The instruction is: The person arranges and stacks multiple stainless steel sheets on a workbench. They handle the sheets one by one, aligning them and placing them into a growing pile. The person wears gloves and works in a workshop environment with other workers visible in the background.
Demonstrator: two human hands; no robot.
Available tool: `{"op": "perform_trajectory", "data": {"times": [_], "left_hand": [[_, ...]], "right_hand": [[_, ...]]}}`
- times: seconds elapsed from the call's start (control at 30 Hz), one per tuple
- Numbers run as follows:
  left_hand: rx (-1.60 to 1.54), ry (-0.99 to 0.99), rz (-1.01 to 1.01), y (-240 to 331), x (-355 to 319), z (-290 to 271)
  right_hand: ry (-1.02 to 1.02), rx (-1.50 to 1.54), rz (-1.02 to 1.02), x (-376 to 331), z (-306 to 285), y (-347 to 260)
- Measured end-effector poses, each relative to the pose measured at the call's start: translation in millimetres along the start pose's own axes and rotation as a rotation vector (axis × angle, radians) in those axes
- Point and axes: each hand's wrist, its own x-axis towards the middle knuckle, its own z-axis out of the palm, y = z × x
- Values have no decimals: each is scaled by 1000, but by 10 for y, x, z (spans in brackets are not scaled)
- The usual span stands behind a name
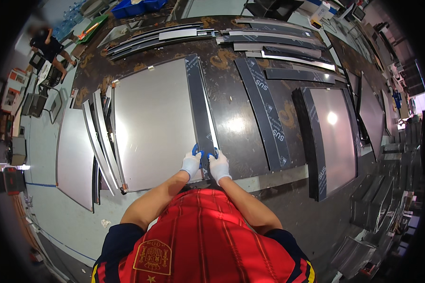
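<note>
Head view: strip (200, 106), dark and film-covered, is laid along the right edge of sheet (153, 122); its near end is clamped by left hand (191, 164) and right hand (219, 166). Gloved fingers could be cut by sharp edges if the strip slips.

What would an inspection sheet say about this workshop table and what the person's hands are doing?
Surface: dark worktable, worn, with brownish marks.
Job's things: large bare metal sheet; dark film-covered strip along its right edge.
Clutter: loose dark strips, a second metal panel, long metal profiles at the far edge, curved metal strips at left.
Hands: left hand and right hand, in white gloves, grip the strip's near end, with something blue between them.
Cables: nothing seen.
Surroundings: another person far left; blue bin; stacked metal parts at right.
</note>
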Motion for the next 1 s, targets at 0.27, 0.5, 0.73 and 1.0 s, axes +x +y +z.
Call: {"op": "perform_trajectory", "data": {"times": [0.27,0.5,0.73,1.0], "left_hand": [[-174,-43,-153,70,44,15],[-263,-98,-127,45,-24,-47],[460,25,190,72,112,23],[616,27,80,506,67,116]], "right_hand": [[92,-165,-165,-161,-107,108],[-212,-214,24,-605,-624,317],[-107,-24,96,-625,-635,549],[-364,129,315,-696,-504,734]]}}
